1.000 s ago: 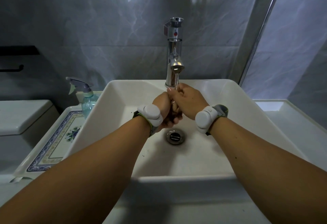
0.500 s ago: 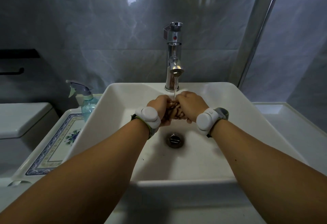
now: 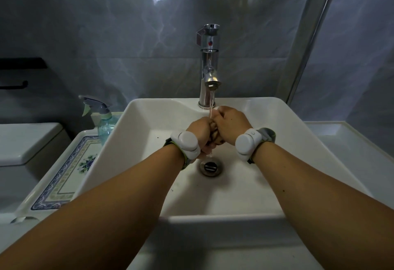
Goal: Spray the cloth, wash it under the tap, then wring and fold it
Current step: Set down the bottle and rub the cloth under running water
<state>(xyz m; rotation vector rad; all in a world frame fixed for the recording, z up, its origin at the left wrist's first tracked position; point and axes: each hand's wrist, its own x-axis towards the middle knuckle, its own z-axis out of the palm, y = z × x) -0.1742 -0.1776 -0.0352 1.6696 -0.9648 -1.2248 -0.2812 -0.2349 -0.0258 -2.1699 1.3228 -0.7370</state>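
Brown cloth (image 3: pixel 215 134), bunched into a wet wad.

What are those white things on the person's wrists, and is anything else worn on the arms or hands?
A rounded white pod sits on each wrist, left pod and right pod, on grey straps edged yellow-green. No sleeves; the left hand and right hand wear no gloves.

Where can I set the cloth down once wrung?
Bare: the white counter right of the sink; the patterned ledge left of it, in front of the spray bottle. Crowded: under the tap, where left hand and right hand grip the cloth.
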